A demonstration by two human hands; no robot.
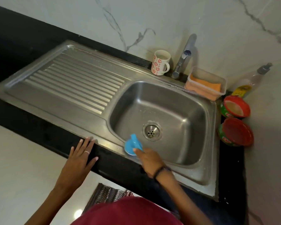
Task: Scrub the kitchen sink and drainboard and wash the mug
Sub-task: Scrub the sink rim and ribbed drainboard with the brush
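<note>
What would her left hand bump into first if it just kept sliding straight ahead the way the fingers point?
Probably the ribbed drainboard. The left hand lies flat on the black counter edge, fingers pointing up over the sink's steel rim; nothing stands on that stretch before the wall, as far as this view shows.

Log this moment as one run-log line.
stage: scrubbing basin | right hand: holds blue scrubber at sink front-left wall | left hand: flat on counter edge | mug: by tap, untouched

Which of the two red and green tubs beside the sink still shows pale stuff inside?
The farther tub, next to the yellow-labelled bottle, shows a pale filling. The nearer tub shows only red inside.
</note>
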